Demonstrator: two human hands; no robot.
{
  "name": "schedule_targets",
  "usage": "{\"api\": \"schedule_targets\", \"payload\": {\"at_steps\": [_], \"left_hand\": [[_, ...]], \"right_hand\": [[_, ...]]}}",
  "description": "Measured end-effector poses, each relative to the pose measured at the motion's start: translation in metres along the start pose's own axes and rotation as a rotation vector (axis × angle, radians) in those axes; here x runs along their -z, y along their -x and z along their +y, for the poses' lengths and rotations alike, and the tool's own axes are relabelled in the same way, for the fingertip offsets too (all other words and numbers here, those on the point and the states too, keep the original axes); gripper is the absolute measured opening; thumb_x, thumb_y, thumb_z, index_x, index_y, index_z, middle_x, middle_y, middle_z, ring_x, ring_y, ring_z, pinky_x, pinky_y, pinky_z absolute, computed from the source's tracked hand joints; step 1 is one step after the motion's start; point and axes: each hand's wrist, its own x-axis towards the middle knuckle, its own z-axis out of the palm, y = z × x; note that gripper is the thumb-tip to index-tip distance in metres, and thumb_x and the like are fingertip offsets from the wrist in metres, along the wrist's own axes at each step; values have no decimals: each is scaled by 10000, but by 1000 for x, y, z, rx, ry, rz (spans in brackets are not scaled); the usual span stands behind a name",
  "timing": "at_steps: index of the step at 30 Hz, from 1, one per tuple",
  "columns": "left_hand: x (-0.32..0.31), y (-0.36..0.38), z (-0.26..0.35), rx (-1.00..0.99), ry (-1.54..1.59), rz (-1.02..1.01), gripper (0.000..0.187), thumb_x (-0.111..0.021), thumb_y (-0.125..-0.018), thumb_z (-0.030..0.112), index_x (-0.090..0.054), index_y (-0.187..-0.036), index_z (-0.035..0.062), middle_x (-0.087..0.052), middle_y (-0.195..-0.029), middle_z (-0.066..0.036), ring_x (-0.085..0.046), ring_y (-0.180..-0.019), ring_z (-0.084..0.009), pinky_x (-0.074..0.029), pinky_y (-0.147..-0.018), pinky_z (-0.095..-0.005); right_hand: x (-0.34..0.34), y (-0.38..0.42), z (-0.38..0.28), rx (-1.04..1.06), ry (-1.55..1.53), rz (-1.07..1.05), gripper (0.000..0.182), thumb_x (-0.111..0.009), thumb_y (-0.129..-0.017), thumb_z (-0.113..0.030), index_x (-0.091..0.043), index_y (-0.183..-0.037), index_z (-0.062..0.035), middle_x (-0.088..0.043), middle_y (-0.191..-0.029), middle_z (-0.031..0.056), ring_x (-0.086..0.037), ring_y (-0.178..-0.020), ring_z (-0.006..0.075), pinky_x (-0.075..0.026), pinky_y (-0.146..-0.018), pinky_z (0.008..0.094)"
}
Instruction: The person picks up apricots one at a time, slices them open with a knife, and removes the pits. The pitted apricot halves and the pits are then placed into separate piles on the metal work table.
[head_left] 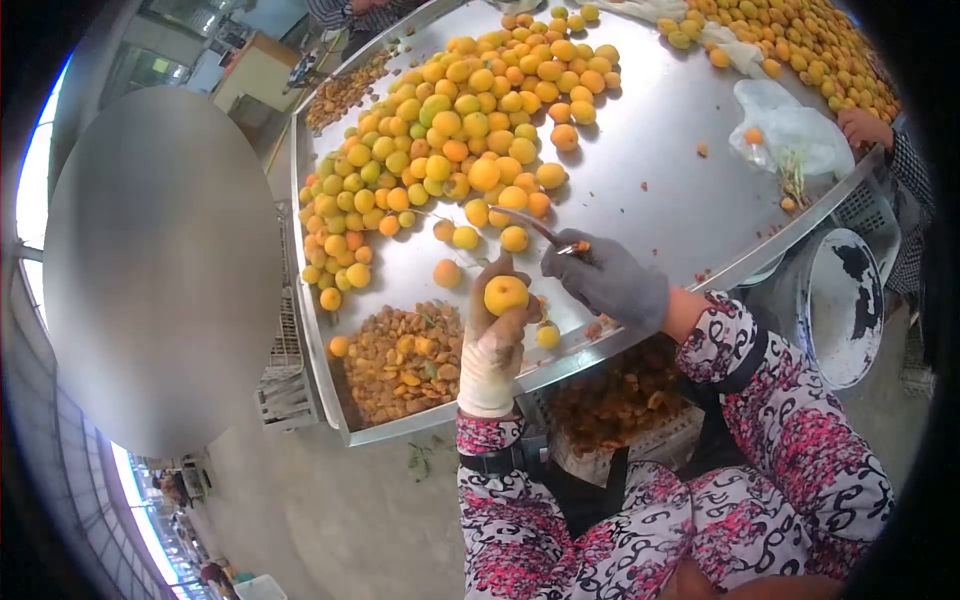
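Observation:
My left hand (492, 345), in a pale, stained glove, is closed around a yellow apricot (506, 295) near the front edge of the metal table. To its right, my right hand (618, 282) wears a grey glove and grips a knife (530, 220) with a thin curved blade. The blade points up and to the left, above the table and apart from the held apricot. Just beyond both hands lies a large heap of yellow, orange and greenish apricots (470, 120). A single apricot (548, 336) rests beside my left hand.
Brown apricot pieces (395, 365) are piled at the table's (640, 180) near left corner. Below the front edge stands a crate of halves (620, 405). A plastic bag (790, 130) lies at right, near another person's hand (865, 128). A white bucket (845, 310) stands right.

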Motion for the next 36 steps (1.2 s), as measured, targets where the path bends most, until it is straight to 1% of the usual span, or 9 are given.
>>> {"api": "schedule_targets", "payload": {"at_steps": [11, 13, 23, 25, 27, 28, 30, 32, 36], "left_hand": [[-6, 3, 0, 54, -89, 38, 636, -678, -739, 263, -410, -1246, -11, -524, -1062, -113, -523, -833, -168, -429, -736, -257], [-3, 4, -2, 45, -139, 50, 611, -679, -735, 255, -425, -1220, -15, -535, -1020, -105, -522, -812, -168, -431, -728, -264], [1, 7, -5, 69, -452, 27, 542, -586, -818, 231, -407, -1250, -42, -545, -993, -90, -527, -774, -157, -428, -685, -268], [-3, 16, -5, 103, -443, 126, 492, -473, -887, 269, -394, -1293, 3, -485, -1174, -114, -534, -930, -181, -467, -794, -304], [-6, 22, -2, 199, -75, 88, 501, -490, -881, 333, -410, -1304, 77, -486, -1208, -69, -485, -1062, -224, -452, -865, -363], [-3, 21, -10, 129, -71, 99, 490, -481, -891, 349, -416, -1303, 90, -486, -1223, -83, -479, -1089, -227, -435, -891, -364], [38, 8, -30, 33, -212, 60, 492, -489, -897, 292, -390, -1322, 65, -477, -1260, -108, -514, -1046, -195, -428, -874, -299], [42, 16, -24, 382, 316, 28, 426, -481, -898, 318, -477, -1221, 41, -529, -1163, -120, -510, -1019, -255, -415, -881, -400], [30, 15, -25, 301, 180, -21, 376, -478, -908, 315, -502, -1175, 51, -545, -1140, -101, -512, -1023, -236, -424, -868, -394]], "right_hand": [[1, 5, -4, 42, -75, -31, 260, -478, -928, -282, -535, -974, -32, -411, -594, -52, -352, -497, 20, -298, -450, 189], [5, 5, -5, 23, 114, -93, 317, -467, -918, -298, -560, -1039, -20, -631, -840, 151, -620, -744, 233, -474, -649, 329], [1, -2, 12, -33, 273, -155, 295, -437, -931, -286, -547, -1037, -34, -611, -818, 157, -612, -720, 265, -483, -634, 350], [3, -13, 54, 741, 651, -89, 242, -414, -921, -189, -535, -1079, -50, -593, -887, 174, -606, -740, 283, -499, -645, 369], [-2, -18, 57, 589, 595, -221, 280, -431, -853, -47, -516, -1120, -32, -574, -954, 167, -588, -789, 303, -513, -688, 376], [-5, -22, 76, 981, 901, -55, 249, -450, -843, -19, -529, -1080, -18, -580, -925, 139, -579, -795, 288, -515, -697, 357], [-15, -19, 59, 688, 816, -116, 237, -486, -882, -183, -542, -1016, 4, -602, -904, 166, -577, -772, 290, -493, -690, 399], [-12, -15, 32, 13, 361, -257, 402, -388, -908, -380, -556, -1021, -33, -601, -958, 199, -575, -881, 350, -448, -781, 421], [-8, 5, 18, -58, 443, -210, 530, -341, -902, -498, -570, -993, -29, -618, -934, 197, -576, -899, 356, -434, -807, 404]]}}
